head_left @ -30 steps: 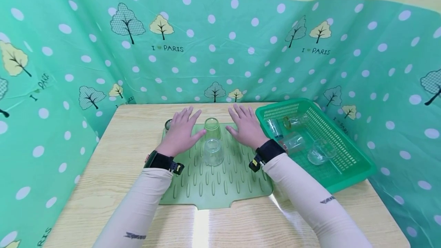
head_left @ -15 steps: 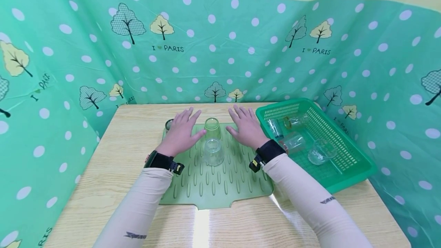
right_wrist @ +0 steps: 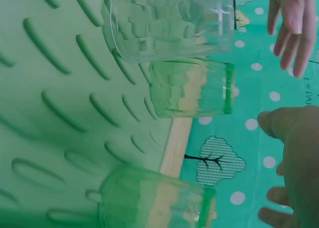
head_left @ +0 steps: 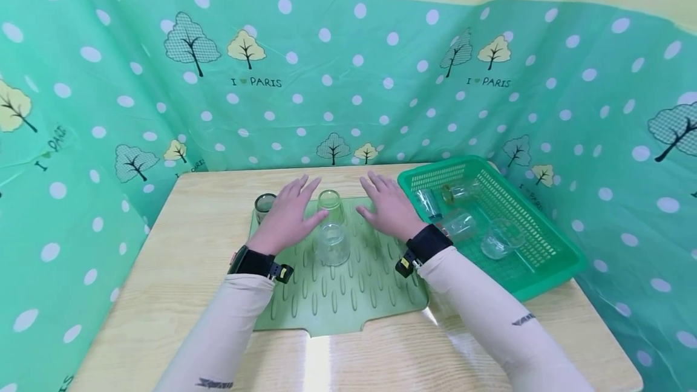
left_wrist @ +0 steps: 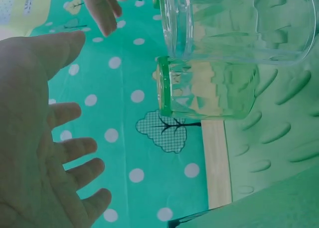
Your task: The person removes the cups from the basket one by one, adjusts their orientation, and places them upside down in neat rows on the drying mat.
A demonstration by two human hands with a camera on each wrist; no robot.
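Note:
On a green ribbed mat (head_left: 337, 295) two glasses stand upside down in a line: a green-tinted one (head_left: 330, 205) farther off and a clear one (head_left: 333, 244) nearer. My left hand (head_left: 290, 213) lies open just left of them, fingers spread, thumb near the green glass. My right hand (head_left: 385, 205) is open just right of them and holds nothing. In the left wrist view my bare palm (left_wrist: 35, 138) faces the clear glass (left_wrist: 239, 24) and the green glass (left_wrist: 209, 88). A third glass (head_left: 264, 204) stands at the mat's far left corner, beyond my left hand.
A green plastic basket (head_left: 544, 271) sits right of the mat with several clear glasses lying in it. The wooden table (head_left: 179, 259) is walled on three sides by a green dotted cloth (head_left: 354, 89). The mat's near half is bare.
The head view has shifted slightly, so everything sits a little lower and to the left. Both hands stay open on either side of the two glasses.

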